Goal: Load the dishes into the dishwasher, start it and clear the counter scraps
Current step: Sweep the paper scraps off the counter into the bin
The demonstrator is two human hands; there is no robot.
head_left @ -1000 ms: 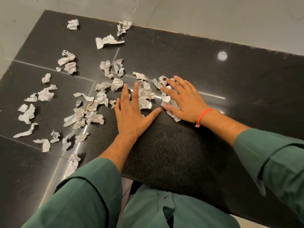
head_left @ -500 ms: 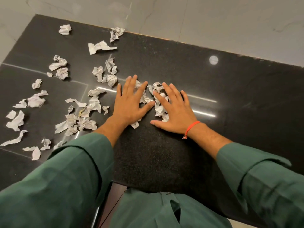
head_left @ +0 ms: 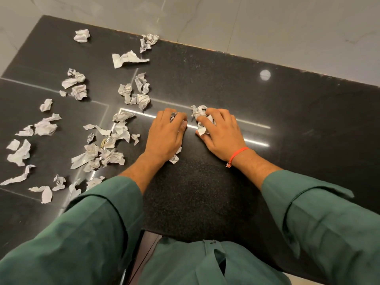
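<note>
Crumpled white paper scraps lie under and between both hands near the middle of the black granite counter (head_left: 236, 95). The left hand (head_left: 166, 134) sits palm down with its fingers curled in, gathering a small wad of scraps (head_left: 174, 118) at the fingertips, and one more crumpled scrap (head_left: 174, 159) pokes out from beneath the heel of that palm. Just beside it, the right hand (head_left: 221, 131) is also palm down, fingers and thumb curled round a bunch of paper scraps (head_left: 200, 116) that sticks out past the fingertips toward the far side of the counter. The two hands are near each other but apart, a narrow strip of bare counter showing between them. Both forearms reach forward from rolled green sleeves (head_left: 107, 212), and an orange thread bracelet (head_left: 238, 154) circles the right wrist. To the left of the left hand, many loose torn paper pieces (head_left: 98, 155) are scattered across the counter, some in a loose cluster close to the left wrist, others (head_left: 127, 58) spread well apart toward the far left corner. A pale marble wall (head_left: 267, 23) borders the counter's far edge.
</note>
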